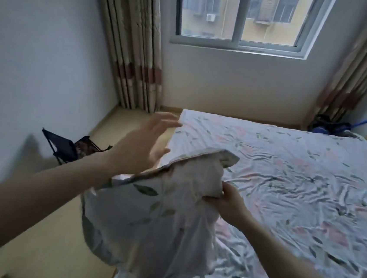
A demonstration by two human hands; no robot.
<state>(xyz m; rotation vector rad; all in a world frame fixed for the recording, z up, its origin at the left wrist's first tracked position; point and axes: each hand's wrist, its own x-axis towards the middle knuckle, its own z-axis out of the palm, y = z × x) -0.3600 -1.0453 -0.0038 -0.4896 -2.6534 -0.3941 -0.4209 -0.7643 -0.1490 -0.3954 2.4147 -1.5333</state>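
A floral pillowcase or cover (154, 217) with a leaf print hangs bunched above the bed's near left edge. My right hand (228, 200) grips its upper edge, fingers curled into the cloth. My left hand (142, 141) is raised just beyond the cloth's top, fingers spread and straight, holding nothing; it looks blurred. The bed (298, 180) carries a wrinkled sheet with pink flowers and green leaves.
A dark folding chair (68, 147) stands against the left wall. Curtains (135, 50) hang on both sides of the window (243, 16). A blue-handled mop and a blue object (324, 128) sit in the far right corner. Yellowish floor (32, 236) runs left of the bed.
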